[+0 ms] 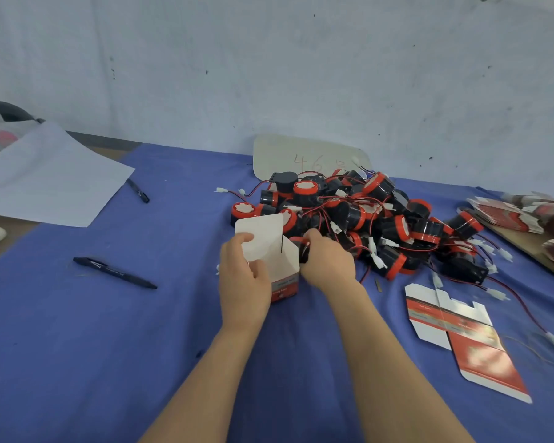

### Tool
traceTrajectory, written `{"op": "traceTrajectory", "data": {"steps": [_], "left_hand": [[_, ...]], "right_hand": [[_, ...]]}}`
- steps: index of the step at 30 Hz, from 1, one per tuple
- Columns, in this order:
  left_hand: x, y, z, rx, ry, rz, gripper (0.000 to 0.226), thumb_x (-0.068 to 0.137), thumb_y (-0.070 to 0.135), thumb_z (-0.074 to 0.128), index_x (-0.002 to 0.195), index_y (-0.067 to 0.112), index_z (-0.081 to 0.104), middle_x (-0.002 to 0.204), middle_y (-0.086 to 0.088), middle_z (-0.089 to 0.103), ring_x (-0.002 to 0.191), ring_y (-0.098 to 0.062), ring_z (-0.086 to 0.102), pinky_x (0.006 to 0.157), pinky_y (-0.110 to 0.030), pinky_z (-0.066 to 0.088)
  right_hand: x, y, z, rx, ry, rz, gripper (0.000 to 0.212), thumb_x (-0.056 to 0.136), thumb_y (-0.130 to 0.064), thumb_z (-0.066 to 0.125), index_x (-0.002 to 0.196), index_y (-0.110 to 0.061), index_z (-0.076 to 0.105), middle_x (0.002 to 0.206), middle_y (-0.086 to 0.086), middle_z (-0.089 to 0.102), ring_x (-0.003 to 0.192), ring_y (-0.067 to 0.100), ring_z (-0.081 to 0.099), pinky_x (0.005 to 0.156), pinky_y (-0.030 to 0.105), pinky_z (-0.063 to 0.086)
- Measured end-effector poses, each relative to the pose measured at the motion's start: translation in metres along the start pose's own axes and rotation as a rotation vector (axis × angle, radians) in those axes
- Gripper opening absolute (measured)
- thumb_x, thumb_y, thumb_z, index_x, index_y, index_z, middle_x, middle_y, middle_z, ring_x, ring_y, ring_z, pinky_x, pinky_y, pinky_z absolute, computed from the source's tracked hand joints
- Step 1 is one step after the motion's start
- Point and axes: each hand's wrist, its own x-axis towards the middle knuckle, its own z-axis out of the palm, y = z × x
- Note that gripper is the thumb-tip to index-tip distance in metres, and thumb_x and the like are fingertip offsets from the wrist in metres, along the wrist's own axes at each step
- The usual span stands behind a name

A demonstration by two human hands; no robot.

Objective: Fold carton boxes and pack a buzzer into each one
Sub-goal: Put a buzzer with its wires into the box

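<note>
Left hand (243, 276) gripping upright white-red carton (280, 255), right hand (328, 260) apparently pinching buzzer (303, 251)

This looks like a small packing workshop: a table under a blue cloth (77, 346) stands against a scuffed bare wall (269, 59), bearing a heap of wired buzzers (365, 219), stacked flat cartons (518, 215), a pen (114, 272) and a paper sheet (45, 177).
</note>
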Motion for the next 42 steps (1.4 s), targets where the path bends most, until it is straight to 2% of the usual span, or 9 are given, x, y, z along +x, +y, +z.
{"op": "traceTrajectory", "data": {"steps": [3,7,11,15,19,24,32,38,42], "left_hand": [[-0.001,-0.001,0.0,-0.006,-0.03,0.02,0.039,0.091,-0.002,0.043,0.124,0.018,0.047,0.118,0.014,0.039,0.091,0.03,0.035,0.066,0.001,0.036],[-0.004,0.001,0.005,-0.049,-0.147,0.042,0.029,0.1,0.011,0.036,0.125,0.021,0.046,0.123,0.015,0.04,0.1,0.006,0.042,0.073,-0.004,0.035],[-0.009,0.005,0.01,-0.199,-0.186,0.033,0.025,0.103,0.03,0.029,0.122,0.024,0.046,0.124,0.009,0.048,0.115,-0.012,0.048,0.095,-0.025,0.042],[-0.015,0.011,0.008,-0.332,-0.239,0.006,0.04,0.097,0.044,0.026,0.125,0.023,0.047,0.124,0.001,0.057,0.115,-0.014,0.055,0.099,-0.041,0.046],[-0.014,0.016,0.006,-0.402,-0.244,-0.048,0.037,0.096,0.048,0.028,0.122,0.03,0.047,0.122,0.008,0.059,0.112,-0.004,0.057,0.095,-0.026,0.049],[-0.008,0.013,0.003,-0.388,-0.261,-0.151,0.008,0.099,0.038,0.042,0.106,0.037,0.045,0.105,0.013,0.061,0.092,0.002,0.061,0.069,-0.008,0.047],[-0.006,0.006,0.007,-0.234,-0.274,-0.128,0.05,0.088,-0.002,0.046,0.119,0.037,0.038,0.097,-0.001,0.054,0.077,-0.011,0.054,0.057,-0.012,0.043],[-0.01,0.003,0.013,-0.233,-0.234,-0.139,0.076,0.091,0.004,0.051,0.148,0.03,0.01,0.121,-0.004,0.055,0.101,-0.024,0.059,0.075,-0.029,0.052],[-0.009,-0.002,0.015,-0.191,-0.226,-0.187,0.084,0.092,0.009,0.054,0.152,0.022,-0.002,0.115,0.004,0.056,0.091,-0.011,0.057,0.064,-0.014,0.043]], "right_hand": [[-0.009,0.008,-0.017,0.33,0.326,0.092,0.041,0.087,-0.02,0.064,0.122,-0.018,0.045,0.114,0.008,0.062,0.099,0.031,0.06,0.071,0.033,0.041],[-0.033,0.003,-0.036,0.656,0.67,-0.151,0.06,0.087,-0.007,0.061,0.139,-0.031,0.044,0.133,-0.003,0.052,0.11,0.024,0.058,0.09,0.035,0.049],[-0.06,-0.013,-0.016,0.564,0.61,-0.246,0.062,0.076,0.007,0.053,0.13,-0.024,0.055,0.135,-0.004,0.05,0.113,0.015,0.052,0.085,0.025,0.046],[-0.066,-0.02,0.0,0.468,0.441,-0.225,0.061,0.08,0.0,0.053,0.134,-0.028,0.05,0.138,-0.008,0.045,0.109,0.017,0.053,0.074,0.027,0.044],[-0.067,-0.019,0.003,0.423,0.279,-0.311,0.054,0.087,-0.01,0.056,0.137,-0.027,0.048,0.139,-0.006,0.048,0.107,0.018,0.057,0.081,0.034,0.05],[-0.067,-0.015,0.001,0.439,0.27,-0.301,0.034,0.089,-0.026,0.058,0.123,-0.028,0.059,0.101,-0.009,0.06,0.091,0.015,0.052,0.076,0.029,0.046],[-0.063,-0.008,0.003,0.226,0.005,-0.23,0.025,0.099,-0.028,0.043,0.109,-0.01,0.058,0.097,0.003,0.06,0.108,0.019,0.041,0.087,0.036,0.043],[-0.061,-0.005,0.0,0.184,-0.05,-0.253,0.024,0.094,-0.012,0.039,0.096,-0.009,0.063,0.094,0.002,0.063,0.101,0.023,0.044,0.086,0.041,0.042],[-0.06,-0.006,-0.002,0.321,0.14,-0.286,0.03,0.093,-0.004,0.044,0.109,-0.008,0.07,0.118,0.003,0.06,0.109,0.022,0.049,0.09,0.031,0.042]]}}
